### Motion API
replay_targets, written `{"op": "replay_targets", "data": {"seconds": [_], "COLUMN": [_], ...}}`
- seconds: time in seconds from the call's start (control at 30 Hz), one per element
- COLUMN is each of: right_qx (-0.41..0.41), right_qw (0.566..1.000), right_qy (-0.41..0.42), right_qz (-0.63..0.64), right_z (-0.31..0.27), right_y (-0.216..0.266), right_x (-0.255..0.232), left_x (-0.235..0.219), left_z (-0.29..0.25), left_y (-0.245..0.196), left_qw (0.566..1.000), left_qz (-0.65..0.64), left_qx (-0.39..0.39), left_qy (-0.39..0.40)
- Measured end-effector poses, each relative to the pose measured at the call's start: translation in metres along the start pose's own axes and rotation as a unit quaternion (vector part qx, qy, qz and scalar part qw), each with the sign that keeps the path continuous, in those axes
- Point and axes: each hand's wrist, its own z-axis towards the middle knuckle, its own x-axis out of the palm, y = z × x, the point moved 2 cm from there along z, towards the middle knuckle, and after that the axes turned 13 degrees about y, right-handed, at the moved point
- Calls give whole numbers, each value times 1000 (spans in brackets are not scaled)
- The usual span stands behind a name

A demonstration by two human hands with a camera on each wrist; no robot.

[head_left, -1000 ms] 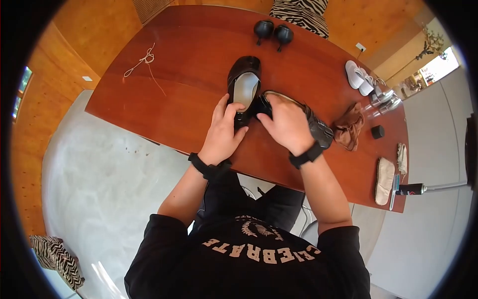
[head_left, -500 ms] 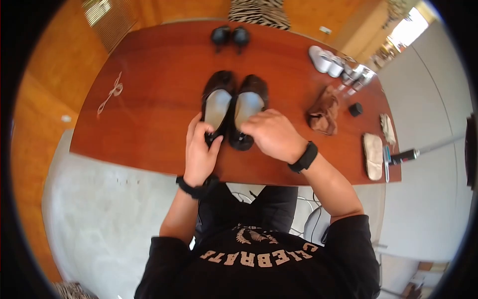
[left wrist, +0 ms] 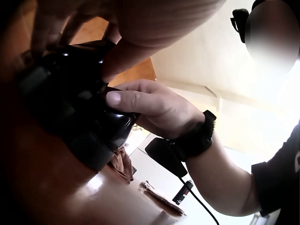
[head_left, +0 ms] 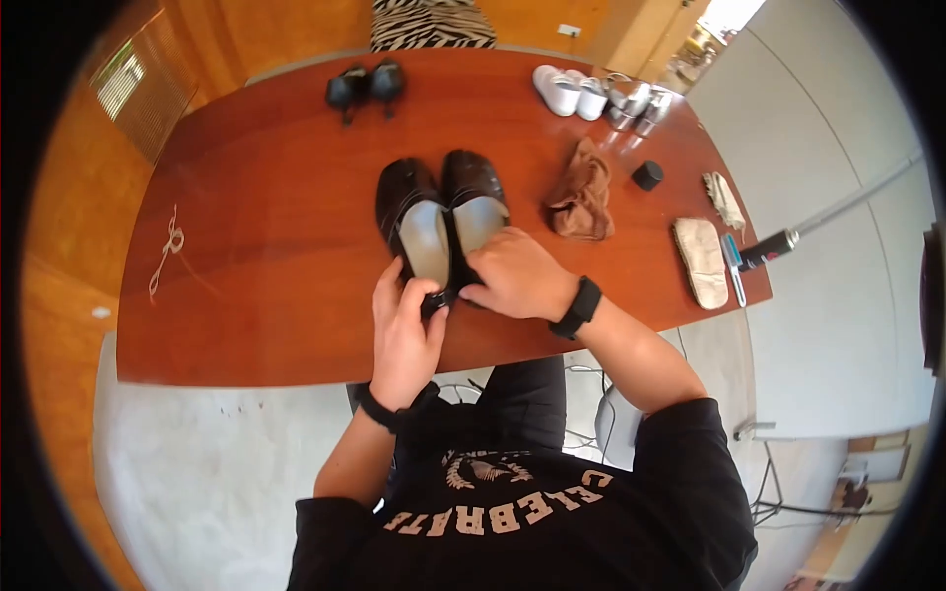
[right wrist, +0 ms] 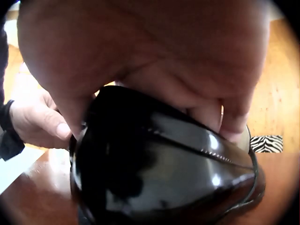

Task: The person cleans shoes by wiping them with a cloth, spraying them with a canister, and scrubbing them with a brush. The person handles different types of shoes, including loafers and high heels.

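Note:
A pair of glossy black loafers with pale insoles stands side by side on the table, toes pointing away from me. In the head view, my left hand (head_left: 402, 330) grips the heel of the left loafer (head_left: 402, 189), its thumb and fingers around the back. My right hand (head_left: 522, 276) holds the right loafer (head_left: 471, 177) at its heel, fingers over the opening's edge and thumb behind. The right wrist view shows that shoe's shiny stitched side (right wrist: 178, 168) close up, with the fingers inside the opening. In the left wrist view, the right thumb (left wrist: 117, 98) presses on a heel.
Black heeled shoes (head_left: 365, 87) stand at the back, white sneakers (head_left: 570, 91) and silver shoes (head_left: 641, 108) at the back right. A brown cloth (head_left: 583, 197), a black lid-like piece (head_left: 647, 175), a beige pad (head_left: 700, 261) and a brush (head_left: 733, 268) lie right. Tied laces (head_left: 166, 256) lie left.
The right loafer, angled out to the right at first, has swung in beside the left one, with the right hand on it. The head view has turned, shifting the table's things leftward.

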Motion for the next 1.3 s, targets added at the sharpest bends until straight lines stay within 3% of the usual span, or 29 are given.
{"op": "replay_targets", "data": {"seconds": [0.57,0.7,0.77,0.8,0.9,1.03,1.23,1.3], "right_qx": [4,27,17,27,64,165,220,238], "right_qw": [1000,995,988,986,972,966,973,968], "right_qy": [-2,46,49,57,-10,-11,-9,13], "right_qz": [15,80,144,151,226,198,62,74], "right_z": [3,0,0,2,-1,15,42,46], "right_y": [0,-2,-9,-12,-12,-8,-12,-14], "right_x": [-1,-9,-14,-18,-20,-24,-12,-15], "left_x": [1,-2,-2,-4,-19,-35,-24,-23], "left_z": [-1,-4,-7,-10,-25,-36,-37,-36], "left_y": [4,6,14,19,37,53,58,58], "left_qw": [1000,1000,993,984,979,974,990,991], "left_qz": [6,-3,-118,-175,-188,-179,-100,-96], "left_qx": [-11,-10,-11,-13,-63,-105,-68,-64], "left_qy": [-6,7,-3,-9,-55,-90,-76,-67]}}
